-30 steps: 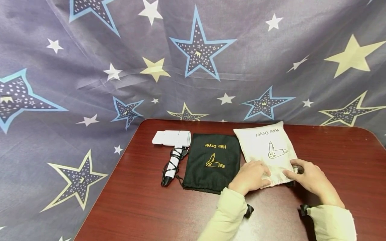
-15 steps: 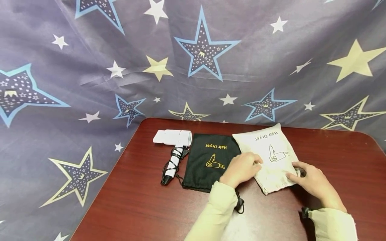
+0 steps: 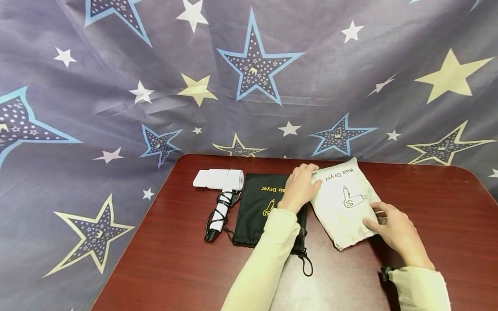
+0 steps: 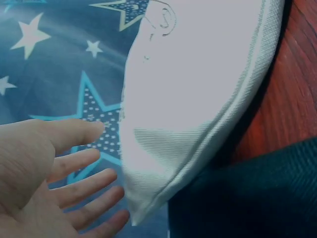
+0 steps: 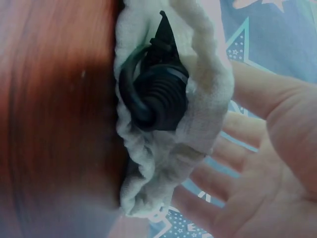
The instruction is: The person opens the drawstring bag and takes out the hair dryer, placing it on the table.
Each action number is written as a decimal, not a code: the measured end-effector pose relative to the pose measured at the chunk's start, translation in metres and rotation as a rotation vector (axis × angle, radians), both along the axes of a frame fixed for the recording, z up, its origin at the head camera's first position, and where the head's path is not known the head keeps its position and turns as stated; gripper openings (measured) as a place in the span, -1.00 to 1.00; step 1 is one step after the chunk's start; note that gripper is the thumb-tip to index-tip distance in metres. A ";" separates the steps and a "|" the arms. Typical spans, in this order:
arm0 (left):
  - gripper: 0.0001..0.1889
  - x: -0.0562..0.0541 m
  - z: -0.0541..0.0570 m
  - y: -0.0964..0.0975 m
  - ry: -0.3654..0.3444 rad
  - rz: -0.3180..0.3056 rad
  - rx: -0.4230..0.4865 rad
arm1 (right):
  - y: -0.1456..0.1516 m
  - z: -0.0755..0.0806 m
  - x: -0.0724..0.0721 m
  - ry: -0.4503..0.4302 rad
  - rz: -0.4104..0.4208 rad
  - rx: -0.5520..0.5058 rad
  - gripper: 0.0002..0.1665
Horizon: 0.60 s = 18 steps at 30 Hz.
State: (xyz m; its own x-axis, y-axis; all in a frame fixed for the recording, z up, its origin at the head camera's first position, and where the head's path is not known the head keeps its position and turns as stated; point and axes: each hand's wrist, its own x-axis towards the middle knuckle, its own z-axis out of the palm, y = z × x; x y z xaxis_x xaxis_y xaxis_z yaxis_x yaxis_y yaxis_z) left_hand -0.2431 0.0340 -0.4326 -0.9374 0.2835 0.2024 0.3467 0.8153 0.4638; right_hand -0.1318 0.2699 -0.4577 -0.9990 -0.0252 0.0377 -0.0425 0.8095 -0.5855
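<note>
A white drawstring bag (image 3: pixel 342 222) printed "Hair Dryer" lies on the right part of the table. My left hand (image 3: pixel 300 186) is at its far left corner; in the left wrist view its fingers (image 4: pixel 81 191) are spread beside the pointed corner. My right hand (image 3: pixel 400 233) rests at the bag's near right side, thumb over the cloth. The right wrist view looks into the gathered mouth, where a black ribbed cord end (image 5: pixel 166 99) shows; the rest inside is hidden. In that view the fingers (image 5: pixel 230 153) lie fairly straight along the cloth.
A black drawstring bag (image 3: pixel 250 229) with yellow print lies left of the white one, partly under my left forearm. Beyond it is a white hair dryer (image 3: pixel 223 178), black cord wound round its handle. A star-patterned curtain (image 3: pixel 175 112) hangs behind the red-brown table (image 3: pixel 171 259).
My left hand has gone from the white bag's near edge up along its left side to the far corner. The bag has turned slightly. My right hand has stayed at its side.
</note>
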 end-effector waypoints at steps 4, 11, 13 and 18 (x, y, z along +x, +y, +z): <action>-0.53 -0.006 -0.006 0.005 -0.034 -0.004 -0.022 | 0.000 0.001 -0.002 0.015 0.006 0.004 -0.35; -0.47 -0.006 -0.015 0.009 -0.033 -0.044 -0.117 | 0.003 0.001 -0.004 0.018 0.007 0.002 -0.35; -0.49 -0.005 -0.018 0.009 -0.029 -0.023 -0.145 | 0.004 0.001 -0.004 0.009 0.010 -0.005 -0.36; -0.56 -0.001 -0.022 0.009 -0.009 0.033 -0.156 | 0.010 0.000 -0.010 -0.007 0.035 -0.030 -0.42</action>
State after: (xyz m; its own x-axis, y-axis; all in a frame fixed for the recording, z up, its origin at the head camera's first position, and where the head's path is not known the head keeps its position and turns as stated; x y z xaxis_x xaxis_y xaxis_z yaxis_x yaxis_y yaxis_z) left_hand -0.2444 0.0429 -0.4544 -0.9483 0.2798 0.1501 0.3150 0.8887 0.3333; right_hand -0.1417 0.2798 -0.4575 -0.9977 -0.0590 0.0318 -0.0662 0.7895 -0.6102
